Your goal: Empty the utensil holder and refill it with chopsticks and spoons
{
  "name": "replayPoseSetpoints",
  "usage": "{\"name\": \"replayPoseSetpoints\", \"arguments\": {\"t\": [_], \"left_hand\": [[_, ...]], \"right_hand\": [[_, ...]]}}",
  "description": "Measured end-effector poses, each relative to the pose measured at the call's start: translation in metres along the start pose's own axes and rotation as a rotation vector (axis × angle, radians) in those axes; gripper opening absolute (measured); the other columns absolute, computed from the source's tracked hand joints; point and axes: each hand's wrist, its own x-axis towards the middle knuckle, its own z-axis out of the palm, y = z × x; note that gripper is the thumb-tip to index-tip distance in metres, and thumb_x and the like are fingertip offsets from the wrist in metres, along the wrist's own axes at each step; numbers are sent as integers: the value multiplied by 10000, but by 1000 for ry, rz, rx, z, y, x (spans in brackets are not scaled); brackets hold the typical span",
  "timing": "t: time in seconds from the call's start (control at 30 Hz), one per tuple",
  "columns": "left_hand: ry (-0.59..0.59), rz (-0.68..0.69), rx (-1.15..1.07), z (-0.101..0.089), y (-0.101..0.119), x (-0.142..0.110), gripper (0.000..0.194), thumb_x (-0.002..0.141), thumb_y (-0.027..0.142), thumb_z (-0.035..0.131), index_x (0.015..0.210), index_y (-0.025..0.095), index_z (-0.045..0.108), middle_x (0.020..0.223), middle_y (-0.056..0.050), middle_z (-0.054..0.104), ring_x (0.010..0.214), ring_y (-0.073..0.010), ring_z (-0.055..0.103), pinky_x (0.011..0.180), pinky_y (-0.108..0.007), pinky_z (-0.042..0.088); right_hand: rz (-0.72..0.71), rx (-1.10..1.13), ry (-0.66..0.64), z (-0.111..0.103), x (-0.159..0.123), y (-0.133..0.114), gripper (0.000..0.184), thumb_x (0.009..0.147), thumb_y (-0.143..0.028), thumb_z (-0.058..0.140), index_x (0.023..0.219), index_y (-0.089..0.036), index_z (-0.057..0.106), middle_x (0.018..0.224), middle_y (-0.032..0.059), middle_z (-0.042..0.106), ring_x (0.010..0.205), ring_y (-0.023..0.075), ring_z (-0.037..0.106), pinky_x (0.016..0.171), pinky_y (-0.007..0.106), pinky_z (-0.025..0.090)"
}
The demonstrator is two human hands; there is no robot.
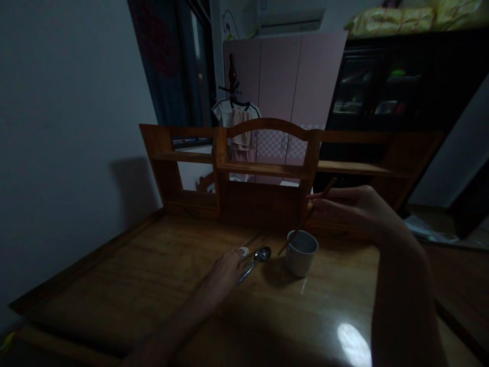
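Note:
In my right hand [344, 204] is a brown wooden chopstick [305, 219], pinched near its top and slanting down to the left. Its lower end is by the left side of the rim of a pale grey cup [300, 260], which stands upright on the wooden table [153, 275]. My left hand [227, 267] lies low over the tabletop, fingers stretched forward. Beside its fingertips are a metal spoon [262, 254], several thin sticks [250, 239] and a small white piece [244, 251], partly hidden by the fingers.
A wooden shelf unit [263, 168] runs along the table's far edge. A white wall [76, 127] borders the left side. Farther back are clothes on a rack [233, 109], pink cupboards [280, 76] and a dark cabinet [382, 92]. The room is dim.

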Motion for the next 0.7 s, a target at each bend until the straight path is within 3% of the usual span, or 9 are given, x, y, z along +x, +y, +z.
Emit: {"name": "replayPoseSetpoints", "arguments": {"t": [0.13,0.23,0.37,0.5,0.7], "left_hand": [[-80,16,202,6,10,-10,229,888,141,446,1036,156,619,1016,-110,634,936,-234,583,818,-324,431],[-78,60,304,9,15,-1,211,910,184,451,1020,131,623,1038,-137,621,978,-256,562,857,-348,420],[-36,85,287,14,12,29,240,938,263,436,926,146,645,1026,-134,610,1025,-260,537,883,-355,409],[-58,59,151,21,5,70,199,913,222,470,949,152,653,1025,-98,624,1015,-213,554,889,-303,406],[-145,-44,99,40,7,118,120,789,214,630,880,157,684,946,-80,678,919,-194,623,747,-235,443]], "right_hand": [[3,-5,40,0,-1,-3,307,853,-382,715,1020,-127,754,924,87,718,798,226,686,681,263,564],[-3,8,26,0,0,-3,304,848,-393,714,1004,-135,757,922,83,719,810,234,688,698,280,578],[-15,-9,10,-1,1,0,282,839,-420,715,993,-189,761,912,66,720,831,245,691,711,301,587],[-26,-44,12,-1,1,1,259,858,-417,701,987,-201,763,936,60,718,855,246,691,701,288,586],[-19,-5,-10,1,2,0,236,871,-397,684,994,-211,760,949,48,717,860,237,692,718,287,596]]}}
